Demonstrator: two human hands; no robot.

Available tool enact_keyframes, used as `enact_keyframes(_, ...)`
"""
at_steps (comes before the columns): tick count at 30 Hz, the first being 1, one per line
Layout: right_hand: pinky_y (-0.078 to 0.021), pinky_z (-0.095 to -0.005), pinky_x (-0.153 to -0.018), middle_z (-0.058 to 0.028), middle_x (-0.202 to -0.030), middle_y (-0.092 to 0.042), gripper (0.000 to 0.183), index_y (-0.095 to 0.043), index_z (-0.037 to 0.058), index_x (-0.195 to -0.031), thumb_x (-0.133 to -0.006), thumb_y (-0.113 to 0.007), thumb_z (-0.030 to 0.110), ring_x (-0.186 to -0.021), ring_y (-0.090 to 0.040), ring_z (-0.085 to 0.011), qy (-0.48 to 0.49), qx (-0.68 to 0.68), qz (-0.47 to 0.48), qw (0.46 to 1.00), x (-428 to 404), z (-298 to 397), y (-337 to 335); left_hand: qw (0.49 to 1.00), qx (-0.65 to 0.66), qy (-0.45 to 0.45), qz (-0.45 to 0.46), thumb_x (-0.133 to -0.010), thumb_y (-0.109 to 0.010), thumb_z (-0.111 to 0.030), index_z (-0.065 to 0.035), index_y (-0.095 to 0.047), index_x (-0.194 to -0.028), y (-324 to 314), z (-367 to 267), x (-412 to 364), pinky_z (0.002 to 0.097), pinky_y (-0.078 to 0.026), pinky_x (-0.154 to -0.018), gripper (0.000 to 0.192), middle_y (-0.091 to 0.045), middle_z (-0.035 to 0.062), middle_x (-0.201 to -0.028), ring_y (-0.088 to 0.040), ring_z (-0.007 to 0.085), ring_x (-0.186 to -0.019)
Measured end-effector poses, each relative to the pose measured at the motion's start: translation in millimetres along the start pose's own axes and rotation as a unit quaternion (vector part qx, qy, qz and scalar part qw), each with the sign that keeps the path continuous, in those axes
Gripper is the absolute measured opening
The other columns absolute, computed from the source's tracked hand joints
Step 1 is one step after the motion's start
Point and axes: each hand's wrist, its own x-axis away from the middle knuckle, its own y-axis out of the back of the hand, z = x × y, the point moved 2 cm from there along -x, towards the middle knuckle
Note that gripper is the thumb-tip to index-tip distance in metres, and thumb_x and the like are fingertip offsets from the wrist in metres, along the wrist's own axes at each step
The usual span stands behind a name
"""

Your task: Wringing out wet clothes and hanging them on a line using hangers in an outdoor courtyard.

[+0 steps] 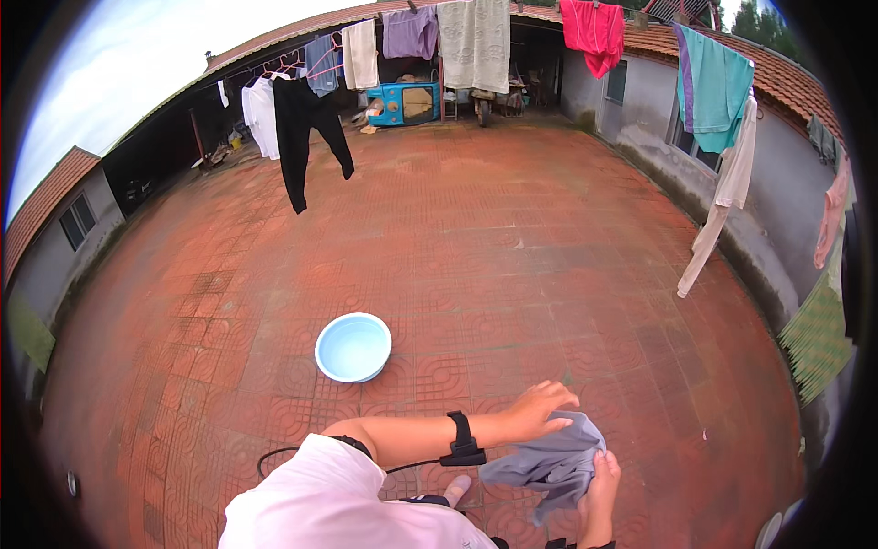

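Observation:
A grey, crumpled cloth garment (549, 463) hangs low in front of me, right of centre. My right hand (602, 480) grips its right edge between thumb and fingers. Above the garment's upper edge, my left hand (538, 414) reaches across with thumb and fingers apart, holding nothing that I can make out. Around the left wrist is a black strap with a small black device (464, 449) and a cable. A light blue plastic basin (353, 348) stands on the paving ahead, to the left of my hands.
Patterned red paving (439, 274) covers the yard. Clothes hang on lines, among them black trousers (305, 130), a red garment (594, 34) and a teal one (717, 89). Walls stand at both sides. A blue vehicle cab (403, 104) lies under the far roof.

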Motion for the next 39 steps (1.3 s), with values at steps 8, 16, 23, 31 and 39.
enact_keyframes(8, -0.0479, -0.0284, -0.067, -0.0039, -0.082, -0.057, 0.009, -0.053, 0.003, -0.093, -0.09, -0.046, 0.008, -0.072, -0.057, -0.0137, -0.017, -0.03, 0.037, 0.999, -51, -18, -131, 0.946, 0.211, 0.149, 0.196, -0.062, -0.079, -0.038, -0.0073, -0.026, -0.136, 31, 59, 79, 0.0409, -0.033, -0.1, 0.096, -0.04, 0.0187, -0.128, -0.037, 0.0323, -0.122)
enact_keyframes(16, -0.049, -0.0304, -0.076, -0.0055, -0.097, -0.058, 0.022, -0.048, 0.003, -0.109, -0.089, -0.051, 0.011, -0.085, -0.059, -0.014, -0.102, 0.027, 0.263, 0.959, -85, -55, -312, 0.924, 0.305, 0.203, -0.108, -0.071, -0.075, -0.019, -0.0113, -0.019, -0.138, 132, 156, 89, 0.0362, -0.038, -0.096, 0.088, -0.047, 0.0153, -0.122, -0.046, 0.0241, -0.116)
enact_keyframes(23, -0.047, -0.0283, -0.076, -0.0084, -0.098, -0.061, 0.026, -0.051, -0.0007, -0.112, -0.09, -0.051, 0.013, -0.089, -0.059, -0.0145, -0.14, 0.181, 0.431, 0.873, -143, -77, -393, 0.939, 0.161, 0.25, -0.175, -0.072, -0.068, -0.007, -0.004, -0.06, -0.103, 221, 226, 110, 0.0334, -0.046, -0.078, 0.033, -0.059, 0.0095, -0.096, -0.058, 0.027, -0.09)
enact_keyframes(31, -0.0467, -0.0261, -0.07, -0.0111, -0.089, -0.064, 0.018, -0.055, 0.0007, -0.104, -0.091, -0.046, 0.011, -0.079, -0.062, -0.0168, -0.084, 0.247, 0.508, 0.821, -302, -98, -478, 0.795, 0.129, 0.4, -0.437, -0.086, -0.06, -0.012, -0.0039, -0.059, -0.106, 349, 301, 145, 0.0241, -0.044, -0.071, 0.022, -0.059, 0.0, -0.088, -0.052, 0.0077, -0.08)
enact_keyframes(39, -0.0462, -0.0233, -0.062, -0.0077, -0.084, -0.064, 0.02, -0.057, 0.0003, -0.1, -0.092, -0.047, 0.016, -0.071, -0.061, -0.012, -0.082, 0.252, 0.573, 0.775, -422, -133, -646, 0.589, -0.068, 0.389, -0.705, -0.085, -0.063, -0.013, -0.0012, -0.059, -0.091, 455, 300, 218, 0.0277, -0.042, -0.068, 0.013, -0.057, -0.0009, -0.08, -0.05, 0.0092, -0.074)
